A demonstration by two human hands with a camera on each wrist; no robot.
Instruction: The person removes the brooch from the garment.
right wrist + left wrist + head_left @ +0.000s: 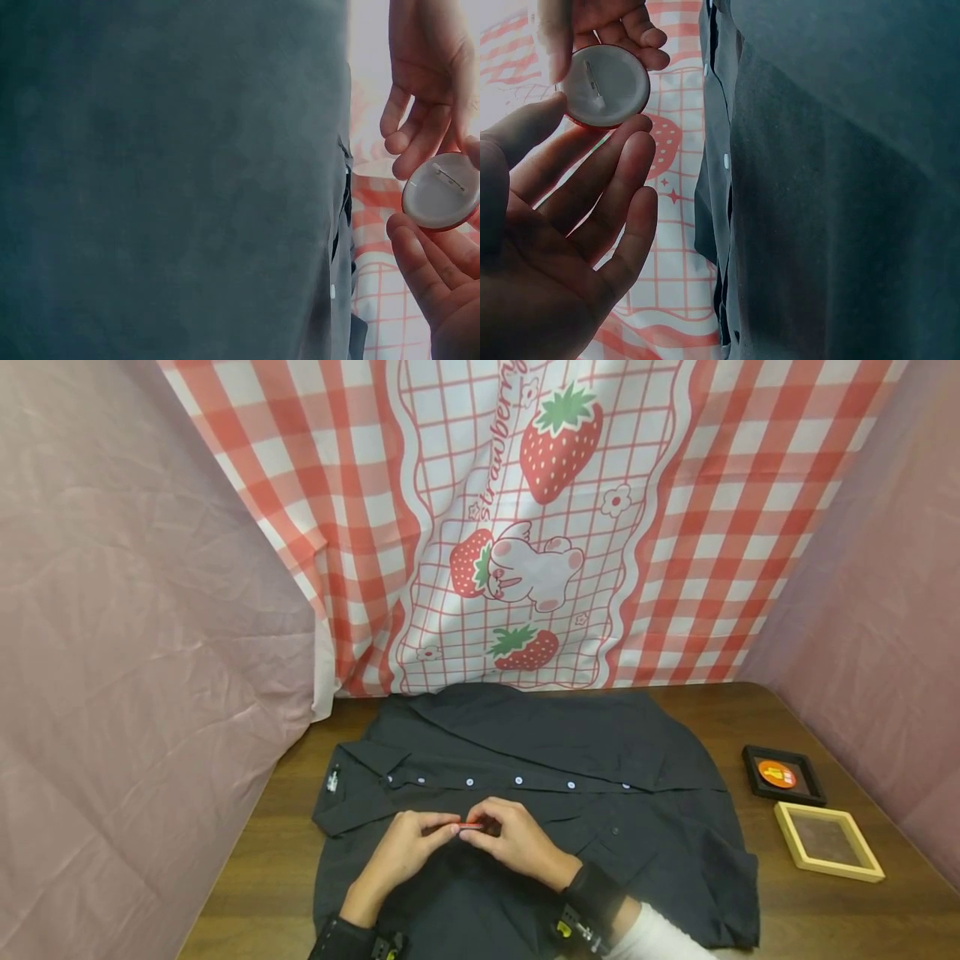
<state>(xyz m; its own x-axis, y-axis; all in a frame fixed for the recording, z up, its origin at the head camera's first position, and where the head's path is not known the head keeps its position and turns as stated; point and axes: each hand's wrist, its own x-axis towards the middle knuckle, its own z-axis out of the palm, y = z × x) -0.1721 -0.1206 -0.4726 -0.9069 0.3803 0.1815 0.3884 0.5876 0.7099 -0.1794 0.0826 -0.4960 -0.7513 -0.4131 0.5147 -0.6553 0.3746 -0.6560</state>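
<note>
Between both hands is a round pin-back badge (470, 827), its red edge showing in the head view. The left wrist view shows the white back of the badge (624, 82) and a thin metal pin (594, 82) across it; whether the pin is fastened I cannot tell. My left hand (405, 850) pinches one side of the rim between thumb and fingers. On the opposite side my right hand (523, 842) pinches it too. Below both hands a dark button-up shirt (540, 735) lies spread out, collar to the left, with a row of pale buttons (518, 781).
At the right of the wooden table (255, 852) lie a black frame (813, 785) with an orange round badge (777, 774) in it and a light wood frame (828, 864). A checked strawberry cloth (360, 527) hangs behind, with pink cloth (150, 652) at the sides.
</note>
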